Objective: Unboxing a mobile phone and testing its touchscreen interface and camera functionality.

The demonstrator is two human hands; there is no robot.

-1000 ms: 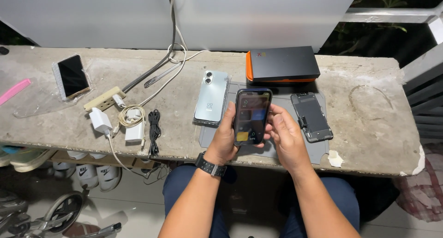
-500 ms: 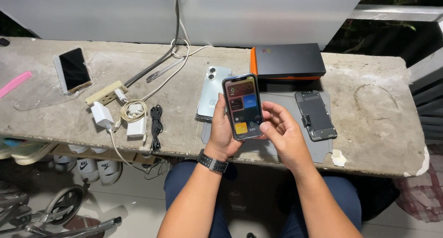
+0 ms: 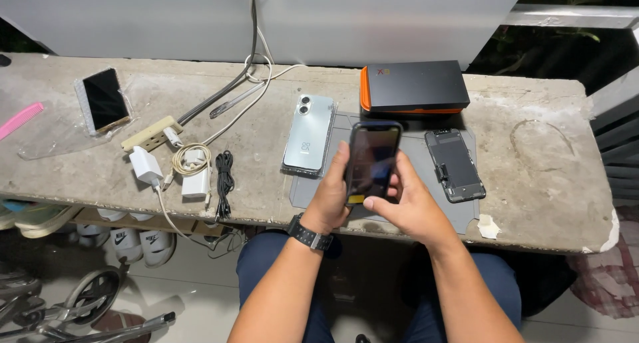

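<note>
Dark phone [image 3: 371, 162] screen blurred, edges hidden by both hands

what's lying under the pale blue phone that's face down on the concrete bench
A thin grey work mat lies under the pale blue phone, its edge showing at the phone's lower end; the left hand hides some of the mat.

phone [image 3: 371, 162] screen blurred, grey mat [image 3: 413, 158] partly hidden — pink comb [image 3: 21, 119] cut off
</note>
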